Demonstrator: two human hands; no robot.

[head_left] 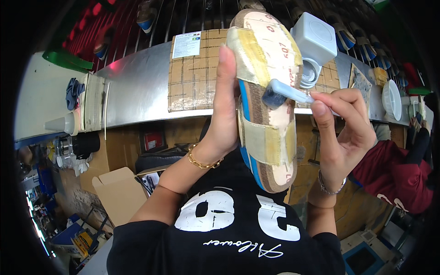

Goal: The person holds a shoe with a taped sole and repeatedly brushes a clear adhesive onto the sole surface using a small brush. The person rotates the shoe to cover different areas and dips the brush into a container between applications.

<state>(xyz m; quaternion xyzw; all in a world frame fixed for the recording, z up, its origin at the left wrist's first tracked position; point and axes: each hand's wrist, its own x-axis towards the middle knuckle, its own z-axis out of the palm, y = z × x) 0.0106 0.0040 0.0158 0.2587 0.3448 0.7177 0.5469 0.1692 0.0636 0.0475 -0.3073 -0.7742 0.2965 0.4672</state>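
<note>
Upright before my chest stands a shoe last with a sandal on it [263, 137], its underside facing me. Pale and yellowish strap ends are folded over the last's bottom, and a blue strip runs down its left side. My left hand [223, 107] is closed round that left edge, thumb up; its other fingers are hidden behind the shoe. Between thumb and fingers, my right hand [346, 128] pinches the pale blue-grey handle of a brush [291, 92]. The brush's dark head rests against the middle of the underside, between the two straps.
Behind the shoe, a white square bottle [314, 39] stands by a cardboard sheet [195, 80] on the metal bench [133, 89]. Shoes on lasts [146, 18] sit on the rack beyond. At right are a white bowl [392, 100] and a co-worker's maroon garment [396, 176].
</note>
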